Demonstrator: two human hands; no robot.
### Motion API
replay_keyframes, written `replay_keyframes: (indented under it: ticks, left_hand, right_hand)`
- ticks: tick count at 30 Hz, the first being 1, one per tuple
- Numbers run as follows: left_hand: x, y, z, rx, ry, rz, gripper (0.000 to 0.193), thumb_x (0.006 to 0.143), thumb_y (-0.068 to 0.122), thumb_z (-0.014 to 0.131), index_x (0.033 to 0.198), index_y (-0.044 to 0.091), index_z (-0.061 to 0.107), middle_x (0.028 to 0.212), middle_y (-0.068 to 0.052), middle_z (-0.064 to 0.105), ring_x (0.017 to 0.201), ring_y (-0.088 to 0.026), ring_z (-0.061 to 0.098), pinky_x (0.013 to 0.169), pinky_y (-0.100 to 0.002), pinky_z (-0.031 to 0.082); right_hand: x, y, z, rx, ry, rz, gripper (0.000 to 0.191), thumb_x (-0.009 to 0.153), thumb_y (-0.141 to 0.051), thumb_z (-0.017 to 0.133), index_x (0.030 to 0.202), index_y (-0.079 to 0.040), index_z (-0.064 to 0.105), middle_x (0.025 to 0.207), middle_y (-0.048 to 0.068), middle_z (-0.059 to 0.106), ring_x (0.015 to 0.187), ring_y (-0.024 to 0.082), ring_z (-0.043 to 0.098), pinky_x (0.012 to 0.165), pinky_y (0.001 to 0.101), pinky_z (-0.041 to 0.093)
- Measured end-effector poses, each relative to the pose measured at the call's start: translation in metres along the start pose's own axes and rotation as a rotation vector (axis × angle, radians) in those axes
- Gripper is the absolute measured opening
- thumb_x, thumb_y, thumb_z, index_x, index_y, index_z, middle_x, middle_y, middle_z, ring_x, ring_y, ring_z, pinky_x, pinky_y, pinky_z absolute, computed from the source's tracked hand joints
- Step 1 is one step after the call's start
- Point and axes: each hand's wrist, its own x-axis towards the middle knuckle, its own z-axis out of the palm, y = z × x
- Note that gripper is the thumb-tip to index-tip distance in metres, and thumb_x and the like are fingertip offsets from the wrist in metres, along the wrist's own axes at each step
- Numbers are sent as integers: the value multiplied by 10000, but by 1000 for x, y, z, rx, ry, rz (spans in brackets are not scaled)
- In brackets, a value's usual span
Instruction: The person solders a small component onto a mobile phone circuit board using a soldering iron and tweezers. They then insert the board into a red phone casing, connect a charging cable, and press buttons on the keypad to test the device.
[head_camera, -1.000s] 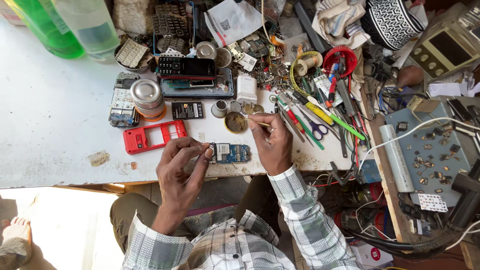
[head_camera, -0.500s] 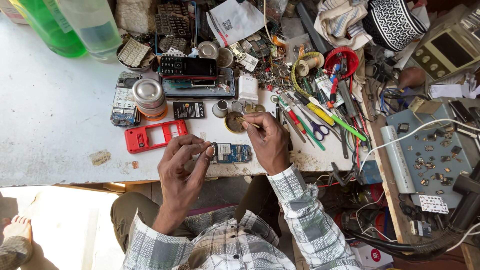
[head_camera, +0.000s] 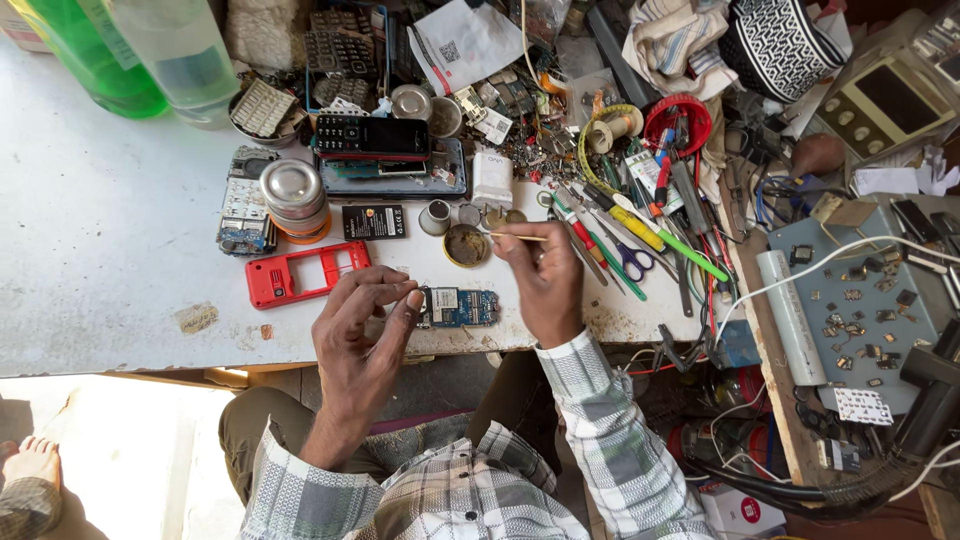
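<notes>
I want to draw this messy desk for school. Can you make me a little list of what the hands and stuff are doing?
Left hand: steadies blue circuit board at the table edge
Right hand: holds thin stick, tip by small round tin
Beside board: red phone frame
Behind: black keypad phone, green bottle
Surface: white table

Hands at a cluttered phone-repair bench

The left hand pins a blue circuit board at the white table's front edge. The right hand pinches a thin stick whose tip reaches over a small round tin of brown paste. A red phone frame lies just left of the hands.
</notes>
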Motion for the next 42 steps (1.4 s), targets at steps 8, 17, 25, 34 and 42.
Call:
replay_keyframes:
  ticks: [8,17,25,34,42]
  left_hand:
    - [-16,25,34,-627,-97,-292,193,992,117,697,1136,-7,729,1099,-119,756,948,-127,689,780,-252,542]
    - [-29,46,82,-970,-200,-457,202,990,117,671,1134,-23,688,1139,-125,740,1033,-167,708,889,-310,580]
    - [-31,48,90,-1030,-216,-532,214,989,135,662,1138,-15,694,1100,-104,740,1024,-166,701,904,-316,569]
    - [-32,50,91,-1013,-197,-543,202,994,135,664,1129,-11,697,1100,-104,743,988,-155,687,899,-320,564]
    - [-35,58,94,-1018,-188,-557,194,990,136,663,1120,-4,695,1081,-100,746,981,-150,692,885,-322,566]
  right_hand:
    - [-55,-42,-50,802,-51,241,143,1021,-50,645,1141,1,587,1132,170,699,1080,285,724,974,425,617]
    - [-73,-60,-77,857,-43,294,145,1018,-71,642,1141,-3,608,1096,158,718,1064,266,727,955,404,612]
    - [-73,-61,-82,758,-10,313,148,1008,-95,658,1110,-1,605,1034,156,734,1011,244,740,891,381,634]
    - [-71,-58,-81,743,-3,321,141,1000,-87,664,1093,-2,601,1006,150,737,977,237,750,856,368,642]
    - [-72,-67,-89,754,-5,324,132,1008,-89,657,1092,-1,605,998,155,739,971,238,750,857,369,642]
